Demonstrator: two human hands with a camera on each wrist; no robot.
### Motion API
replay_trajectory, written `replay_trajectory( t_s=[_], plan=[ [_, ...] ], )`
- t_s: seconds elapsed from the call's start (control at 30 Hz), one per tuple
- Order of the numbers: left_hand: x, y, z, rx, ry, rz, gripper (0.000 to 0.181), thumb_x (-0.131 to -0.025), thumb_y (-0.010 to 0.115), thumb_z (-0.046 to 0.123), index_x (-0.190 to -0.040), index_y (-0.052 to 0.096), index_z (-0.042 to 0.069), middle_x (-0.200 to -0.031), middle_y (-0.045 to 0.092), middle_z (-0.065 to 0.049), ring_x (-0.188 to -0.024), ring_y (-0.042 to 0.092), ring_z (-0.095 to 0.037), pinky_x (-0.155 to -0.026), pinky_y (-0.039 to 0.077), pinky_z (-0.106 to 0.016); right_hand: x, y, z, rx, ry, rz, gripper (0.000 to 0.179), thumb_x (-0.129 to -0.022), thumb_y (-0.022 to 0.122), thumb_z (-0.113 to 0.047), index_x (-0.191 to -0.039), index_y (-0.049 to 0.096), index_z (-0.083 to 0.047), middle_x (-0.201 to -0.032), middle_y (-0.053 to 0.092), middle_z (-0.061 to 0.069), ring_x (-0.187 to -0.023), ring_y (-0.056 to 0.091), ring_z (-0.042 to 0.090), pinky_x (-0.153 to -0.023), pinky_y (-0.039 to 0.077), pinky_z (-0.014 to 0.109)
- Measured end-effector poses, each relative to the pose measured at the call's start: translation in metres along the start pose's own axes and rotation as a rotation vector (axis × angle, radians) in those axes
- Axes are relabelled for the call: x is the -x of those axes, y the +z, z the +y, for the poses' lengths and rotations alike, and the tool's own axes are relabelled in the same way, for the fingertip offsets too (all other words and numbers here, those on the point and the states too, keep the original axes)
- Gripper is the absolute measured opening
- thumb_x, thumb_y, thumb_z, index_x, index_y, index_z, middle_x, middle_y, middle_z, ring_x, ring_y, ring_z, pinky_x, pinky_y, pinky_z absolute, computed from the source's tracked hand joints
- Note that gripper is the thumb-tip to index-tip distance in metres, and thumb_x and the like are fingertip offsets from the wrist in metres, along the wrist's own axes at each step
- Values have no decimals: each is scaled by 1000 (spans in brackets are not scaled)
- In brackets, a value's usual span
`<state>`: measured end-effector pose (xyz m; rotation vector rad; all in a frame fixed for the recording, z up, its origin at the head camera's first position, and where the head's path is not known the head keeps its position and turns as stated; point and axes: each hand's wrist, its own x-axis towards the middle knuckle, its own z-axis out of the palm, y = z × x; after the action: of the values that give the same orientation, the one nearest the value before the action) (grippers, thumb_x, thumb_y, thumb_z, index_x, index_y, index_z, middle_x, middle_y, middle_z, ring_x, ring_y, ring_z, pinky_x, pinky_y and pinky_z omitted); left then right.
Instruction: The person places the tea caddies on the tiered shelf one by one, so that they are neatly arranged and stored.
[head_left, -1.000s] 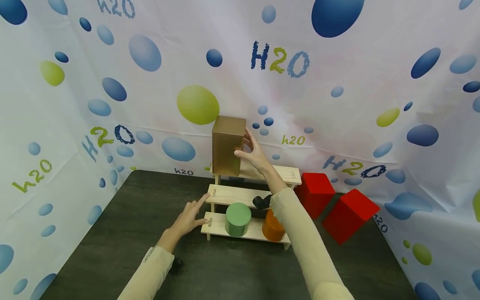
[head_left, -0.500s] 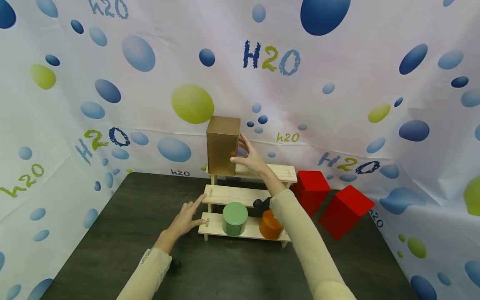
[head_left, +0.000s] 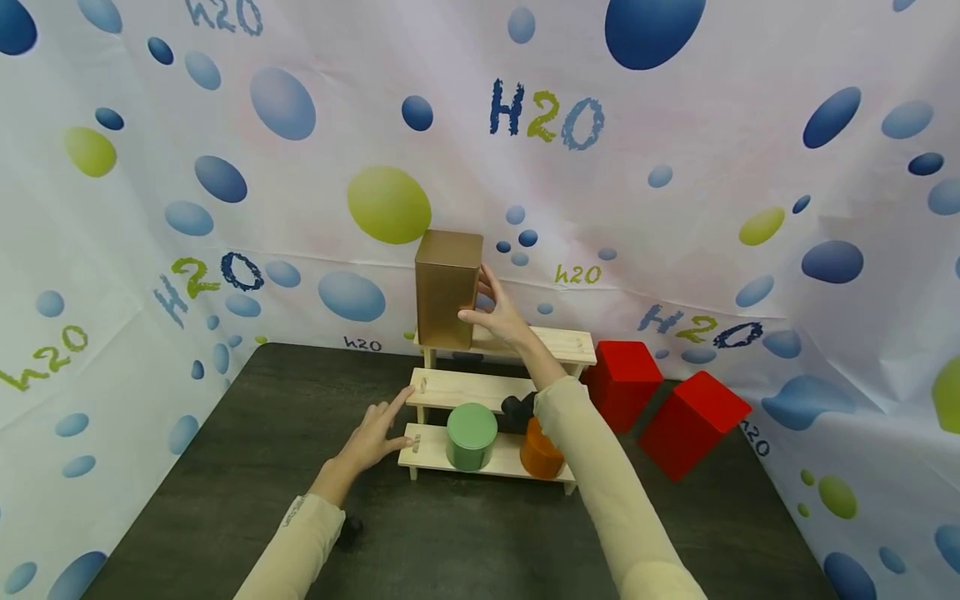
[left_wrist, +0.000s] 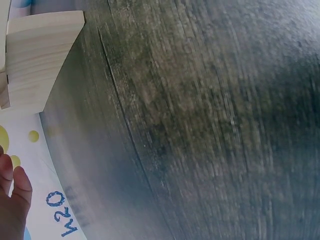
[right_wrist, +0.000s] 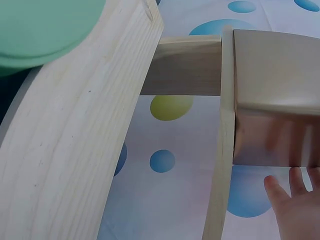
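A tall gold box (head_left: 447,292) stands upright at the left end of the top tier of a three-step wooden shelf (head_left: 457,388). My right hand (head_left: 501,315) is at the box's right side, its thumb overlapping the front face and its other fingertips at the side edge. In the right wrist view, the fingers (right_wrist: 298,182) show at the box's side, lightly bent and not wrapped round it. My left hand (head_left: 373,435) is at the shelf's left end, index finger extended to the middle tier, thumb at the lowest tier. The left wrist view shows only some fingers (left_wrist: 21,185).
On the lowest tier stand a green cylinder (head_left: 471,437) and an orange cylinder (head_left: 541,450), the latter partly behind the right sleeve. Two red boxes (head_left: 624,383) stand on the dark table (head_left: 450,542) right of the shelf. A printed curtain (head_left: 660,233) hangs close behind.
The head view has shifted slightly. My right hand sits a little lower against the gold box's side. The box and my left hand keep their places at the shelf.
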<state>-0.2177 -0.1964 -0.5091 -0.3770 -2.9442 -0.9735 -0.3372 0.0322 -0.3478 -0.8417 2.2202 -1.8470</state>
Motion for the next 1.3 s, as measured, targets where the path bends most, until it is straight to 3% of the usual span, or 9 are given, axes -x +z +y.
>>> replay_trajectory(
  t_s=[0.33, 0.9, 1.07, 1.17, 1.3],
  plan=[
    [-1, -1, -1, -13, 10, -9, 87, -76, 73, 23, -145, 20, 21, -80, 38, -7, -72, 27, -17, -51, 29, -27, 10, -13, 3, 11, -27, -46, 85, -83, 59, 4, -146, 3, -2, -149, 11, 20, -135, 15, 38, -104, 17, 57],
    [-1, 0, -4, -3, 26, 10, 88, -76, 74, 20, -145, 19, 23, -79, 38, -8, -74, 28, -20, -50, 29, -28, 63, -58, -4, 52, -46, -69, 76, -85, 53, 10, -145, 8, 2, -147, 17, 24, -133, 19, 42, -103, 15, 58],
    [-2, -1, -5, -8, 30, 14, 88, -76, 74, 21, -145, 19, 23, -78, 37, -7, -74, 28, -20, -51, 29, -28, 76, -70, 9, 27, -69, -60, 75, -84, 52, 14, -146, 11, 0, -147, 20, 23, -132, 21, 42, -103, 16, 58],
    [-2, 1, -6, -12, 32, 11, 88, -76, 74, 21, -145, 19, 22, -78, 36, -7, -74, 28, -20, -51, 29, -28, 86, -78, 21, -4, -98, -63, 75, -85, 55, 9, -146, 12, -2, -146, 20, 24, -132, 20, 44, -103, 16, 58],
    [-3, 3, -5, -7, 45, 13, 89, -75, 75, 20, -145, 19, 23, -77, 36, -6, -74, 28, -19, -52, 28, -28, 104, -86, 28, -28, -115, -48, 80, -85, 64, -11, -146, 13, -3, -145, 22, 24, -131, 23, 43, -103, 18, 57]
  ],
)
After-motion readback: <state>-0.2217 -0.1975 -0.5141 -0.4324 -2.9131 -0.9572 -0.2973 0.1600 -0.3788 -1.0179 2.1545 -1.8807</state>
